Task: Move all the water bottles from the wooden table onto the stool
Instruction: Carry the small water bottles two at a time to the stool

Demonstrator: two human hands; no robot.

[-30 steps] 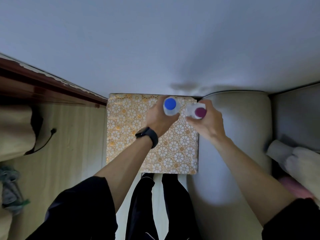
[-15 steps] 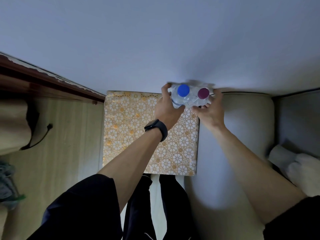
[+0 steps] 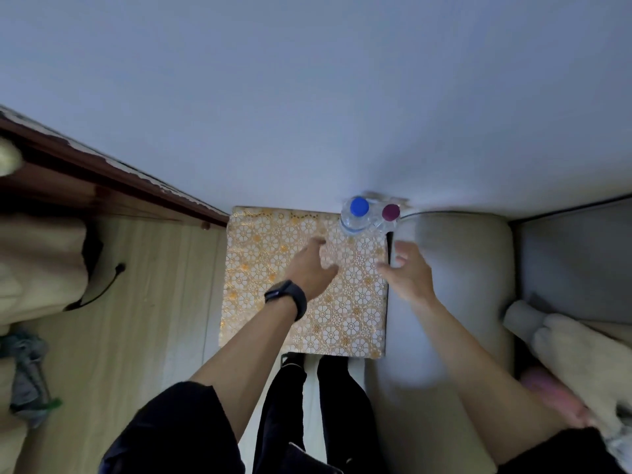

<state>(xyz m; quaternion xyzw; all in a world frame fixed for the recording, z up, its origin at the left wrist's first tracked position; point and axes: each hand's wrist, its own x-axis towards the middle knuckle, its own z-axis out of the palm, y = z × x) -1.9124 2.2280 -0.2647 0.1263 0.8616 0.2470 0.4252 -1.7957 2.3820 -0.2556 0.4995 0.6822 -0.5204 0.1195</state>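
Note:
Two clear water bottles stand upright side by side at the far right corner of the stool [image 3: 273, 254], whose top has a gold and white flower pattern. One bottle has a blue cap [image 3: 358, 206], the other a purple cap [image 3: 391, 212]. My left hand [image 3: 316, 265], with a black watch on the wrist, hovers over the stool a little nearer than the bottles, fingers apart and holding nothing. My right hand [image 3: 408, 271] is over the stool's right edge, also with spread fingers and nothing in it. Neither hand touches a bottle.
A grey wall stands right behind the stool. A beige sofa armrest [image 3: 451, 268] lies along the stool's right side. On the left is a wooden floor [image 3: 154, 302] with a dark wood edge [image 3: 102, 179], cloth and a black cable. My dark-trousered legs are below.
Both hands have let go of the two bottles and drawn back toward me. The bottles now stand by themselves at the stool's far right corner.

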